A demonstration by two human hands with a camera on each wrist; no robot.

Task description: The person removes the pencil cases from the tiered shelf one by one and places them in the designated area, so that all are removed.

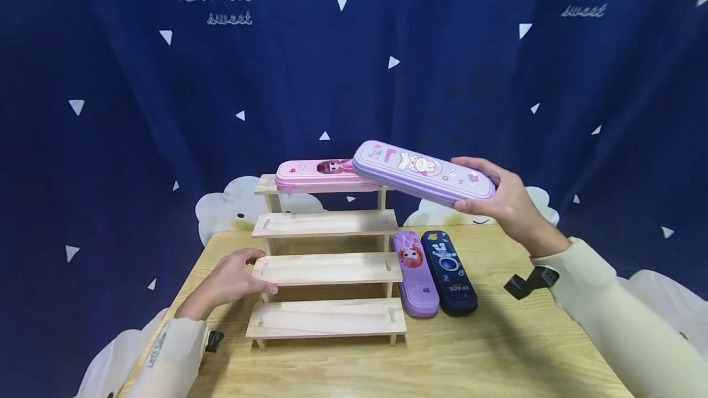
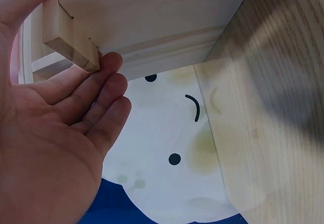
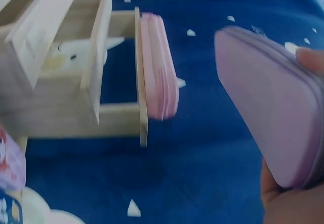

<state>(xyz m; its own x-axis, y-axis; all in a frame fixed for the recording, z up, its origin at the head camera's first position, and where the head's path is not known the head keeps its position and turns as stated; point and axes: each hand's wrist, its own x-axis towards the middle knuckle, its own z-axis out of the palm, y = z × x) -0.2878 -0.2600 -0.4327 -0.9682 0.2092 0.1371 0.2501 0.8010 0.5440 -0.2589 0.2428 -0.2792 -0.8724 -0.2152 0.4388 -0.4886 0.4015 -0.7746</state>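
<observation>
My right hand (image 1: 506, 198) grips one end of a lavender pencil case (image 1: 423, 172) with a white bunny on its lid. The case is in the air at top-tier height, its far end overlapping a pink pencil case (image 1: 310, 171) in the head view. That pink case lies across the top tier of a stepped wooden display rack (image 1: 326, 269). With my left hand (image 1: 235, 278) I hold the left end of the rack's second tier from the bottom, thumb in front. In the left wrist view, the fingertips (image 2: 112, 62) bend around a wooden end piece.
Right of the rack, a purple pencil case (image 1: 417, 287) with a doll picture and a dark blue space pencil case (image 1: 450, 278) lie side by side on the wooden table (image 1: 442, 361). Behind hangs a navy curtain (image 1: 354, 66) with white triangles and clouds.
</observation>
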